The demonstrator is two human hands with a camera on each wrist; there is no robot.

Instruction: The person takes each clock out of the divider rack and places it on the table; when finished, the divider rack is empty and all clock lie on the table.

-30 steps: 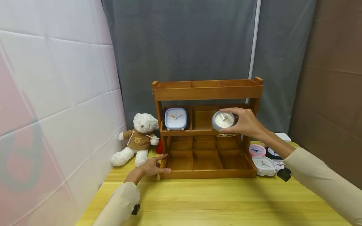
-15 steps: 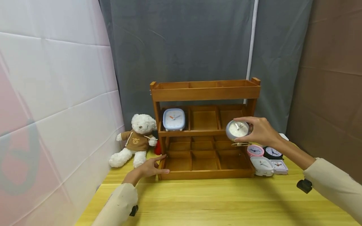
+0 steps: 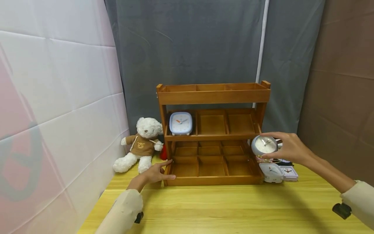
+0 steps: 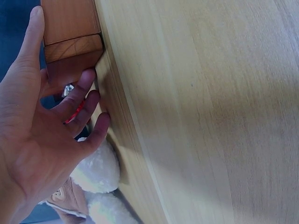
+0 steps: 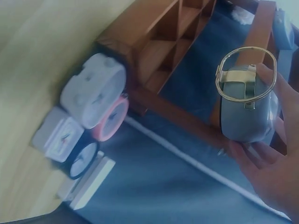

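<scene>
Item: one round clock [image 3: 265,144], blue-grey case, pale dial turned to the wearer, gold-coloured loop [image 5: 243,100] below. Location: in the air beside the right-hand end of a wooden rack [image 3: 214,180], above the cluster of clocks on the table [image 3: 214,208] and apart from them in the right wrist view. Right hand [image 3: 292,148]: fingers on top of the case, thumb underneath, the gap between them filled by the clock, a firm pinch by its look. Left hand [image 3: 154,174]: thumb and index well spread at the rack's lower left corner, other fingers loosely bent, nothing grasped; probably a steadying touch. Associated pieces: a blue square clock [image 3: 181,123], upright in the middle tier's left compartment; by the rack's right end, a white clock [image 3: 271,172], a small lilac square clock [image 3: 289,172], a pink clock [image 5: 112,120] and a black-rimmed clock [image 5: 80,159]. Step, as judged: carrying the round clock by hand near the rack's end; its direction cannot be told. Next move, as judged: calls for an unbroken pinch, a level case, and room for the loop, which could catch on the rack's edge or a neighbouring clock.
</scene>
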